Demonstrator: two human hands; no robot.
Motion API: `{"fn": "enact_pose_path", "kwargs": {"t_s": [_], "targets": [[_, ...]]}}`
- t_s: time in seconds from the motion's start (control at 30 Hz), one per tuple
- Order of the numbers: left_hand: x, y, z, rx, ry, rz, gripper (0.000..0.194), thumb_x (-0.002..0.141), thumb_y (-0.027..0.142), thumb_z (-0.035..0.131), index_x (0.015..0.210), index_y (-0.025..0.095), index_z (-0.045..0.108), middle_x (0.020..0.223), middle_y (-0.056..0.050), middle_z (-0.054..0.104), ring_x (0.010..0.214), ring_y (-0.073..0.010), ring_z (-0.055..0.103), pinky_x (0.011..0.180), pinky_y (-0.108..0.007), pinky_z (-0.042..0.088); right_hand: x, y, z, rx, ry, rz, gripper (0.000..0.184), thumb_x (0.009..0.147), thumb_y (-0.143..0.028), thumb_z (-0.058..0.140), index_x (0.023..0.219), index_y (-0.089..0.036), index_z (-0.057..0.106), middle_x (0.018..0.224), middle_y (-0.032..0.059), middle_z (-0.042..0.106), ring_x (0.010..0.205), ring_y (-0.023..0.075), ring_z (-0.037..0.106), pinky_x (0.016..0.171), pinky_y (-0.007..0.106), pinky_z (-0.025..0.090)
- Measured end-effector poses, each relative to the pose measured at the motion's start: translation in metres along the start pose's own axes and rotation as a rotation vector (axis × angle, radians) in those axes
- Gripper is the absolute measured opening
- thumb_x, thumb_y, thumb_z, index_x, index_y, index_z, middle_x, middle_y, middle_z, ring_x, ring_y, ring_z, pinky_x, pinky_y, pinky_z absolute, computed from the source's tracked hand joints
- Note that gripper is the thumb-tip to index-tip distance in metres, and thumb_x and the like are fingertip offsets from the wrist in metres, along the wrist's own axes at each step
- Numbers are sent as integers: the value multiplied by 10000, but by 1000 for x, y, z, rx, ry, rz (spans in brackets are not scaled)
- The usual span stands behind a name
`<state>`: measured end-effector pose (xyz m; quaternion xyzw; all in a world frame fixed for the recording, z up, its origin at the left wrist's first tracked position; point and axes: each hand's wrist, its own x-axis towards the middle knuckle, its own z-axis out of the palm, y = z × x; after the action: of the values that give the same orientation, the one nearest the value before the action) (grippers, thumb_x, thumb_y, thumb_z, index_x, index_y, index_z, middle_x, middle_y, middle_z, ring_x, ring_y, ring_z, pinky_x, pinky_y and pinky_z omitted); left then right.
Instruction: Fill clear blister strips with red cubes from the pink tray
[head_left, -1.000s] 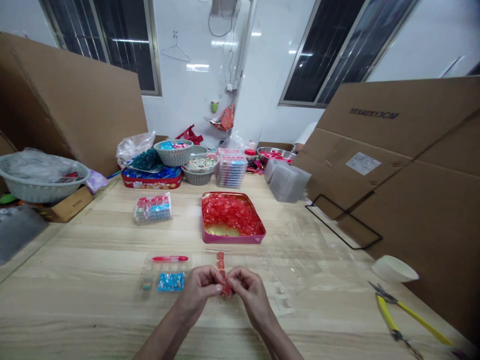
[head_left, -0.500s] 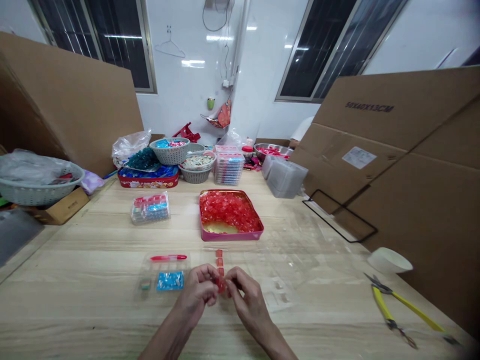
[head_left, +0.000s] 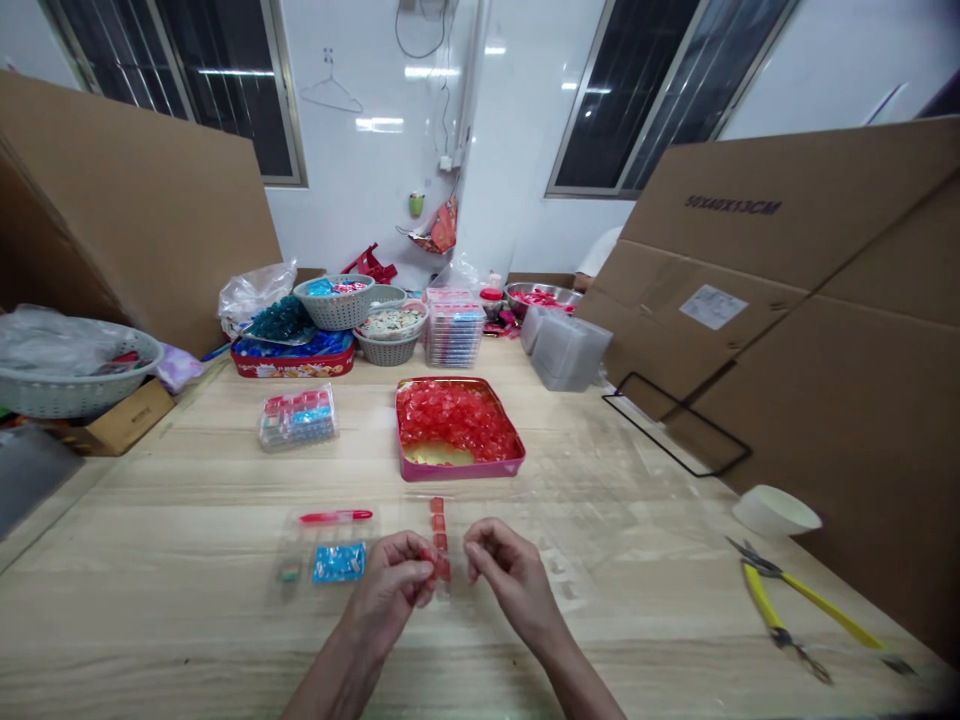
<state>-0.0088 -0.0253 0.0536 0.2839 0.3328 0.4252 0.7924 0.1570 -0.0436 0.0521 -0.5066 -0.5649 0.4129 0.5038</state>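
Note:
A row of small red translucent squares [head_left: 438, 523] lies on clear plastic in front of me. At the row's near end, my left hand [head_left: 397, 580] pinches a small red translucent piece [head_left: 429, 556]. My right hand [head_left: 514, 575] is a little to the right of the row, apart from it, thumb and fingertips together; whatever they may hold is hidden. Left of my hands, a clear compartment tray [head_left: 306, 550] bears a red pen [head_left: 335, 517], a blue patterned packet [head_left: 339, 563] and a small greenish block [head_left: 289, 571]. Beyond my hands sits a pink-rimmed tin [head_left: 461, 472] of red translucent pieces.
A filled clear case [head_left: 298, 418] lies left of the tin. Baskets [head_left: 341, 305] and stacked cases [head_left: 454, 335] stand behind. To the right are yellow-handled pliers [head_left: 795, 600], a tape roll [head_left: 776, 511], a black wire frame [head_left: 675, 425] and cardboard [head_left: 847, 400]. A person's sleeve [head_left: 600, 252] shows behind.
My right hand has drawn away to the right from the row and from my left hand. The left hand stays at the row's near end with a red piece. The view has shifted slightly.

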Motion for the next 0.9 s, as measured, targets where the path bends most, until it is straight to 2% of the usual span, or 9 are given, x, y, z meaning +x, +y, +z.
{"fn": "enact_pose_path", "kwargs": {"t_s": [0.07, 0.13, 0.3, 0.4, 0.53, 0.6, 0.67, 0.77, 0.9], "targets": [[1, -2, 0, 23, -3, -1, 138, 510, 158, 700, 609, 132, 607, 508, 24, 542, 415, -48, 416, 410, -185, 220, -1, -4, 3, 85, -86, 40, 172, 828, -345, 569, 898, -191, 603, 628, -22, 543, 489, 117, 525, 498, 238, 434], [2, -5, 1, 42, -5, -3, 126, 511, 147, 686, 612, 133, 612, 496, 29, 536, 404, -44, 398, 410, -186, 225, -2, -8, 7, 31, -146, 2, 180, 840, -334, 560, 924, -192, 632, 695, -1, 562, 518, 115, 528, 501, 235, 431], [0, -8, 2, 79, 31, -7, 99, 501, 131, 636, 596, 137, 610, 458, 36, 514, 389, -41, 368, 401, -186, 202, -6, -18, 11, -340, -184, -224, 165, 876, -158, 482, 762, -192, 597, 718, 14, 556, 673, 140, 532, 612, 239, 409], [-1, -6, 1, 107, 64, -29, 86, 487, 133, 612, 573, 136, 606, 438, 39, 495, 377, -39, 354, 390, -187, 171, -7, -18, 11, -520, -227, -346, 199, 878, -89, 397, 760, -192, 521, 728, 19, 535, 659, 141, 508, 589, 235, 385], [0, -4, 0, 121, 85, -41, 86, 469, 127, 579, 551, 133, 606, 421, 39, 484, 364, -34, 330, 384, -189, 142, -4, -6, 16, -781, -252, -532, 246, 774, 8, 342, 803, -184, 492, 739, 40, 523, 650, 167, 484, 561, 252, 367], [-2, -2, 1, 113, 72, -37, 87, 466, 121, 574, 545, 129, 609, 427, 37, 484, 365, -32, 329, 384, -188, 143, 1, 3, 19, -830, -210, -551, 237, 726, 9, 363, 794, -175, 496, 739, 54, 527, 660, 182, 487, 563, 265, 375], [-5, -1, 2, 97, 26, -29, 81, 465, 110, 580, 539, 122, 612, 453, 33, 494, 370, -30, 338, 382, -187, 144, 7, 9, 21, -766, -133, -483, 185, 735, -28, 385, 763, -174, 496, 724, 55, 527, 645, 182, 488, 562, 272, 384], [-7, 4, 2, 17, -7, -31, 86, 489, 114, 625, 574, 125, 619, 502, 22, 528, 391, -38, 378, 385, -180, 170, 12, 7, 18, -420, -62, -218, 154, 825, -141, 411, 698, -181, 488, 655, 21, 520, 589, 152, 497, 552, 257, 397], [-4, 10, -4, -109, 38, -29, 122, 529, 153, 697, 614, 129, 612, 530, 13, 561, 423, -45, 421, 397, -165, 211, 8, -6, 13, 83, -209, 60, 126, 834, -272, 517, 788, -163, 560, 585, -23, 529, 518, 122, 520, 532, 236, 419]]}}
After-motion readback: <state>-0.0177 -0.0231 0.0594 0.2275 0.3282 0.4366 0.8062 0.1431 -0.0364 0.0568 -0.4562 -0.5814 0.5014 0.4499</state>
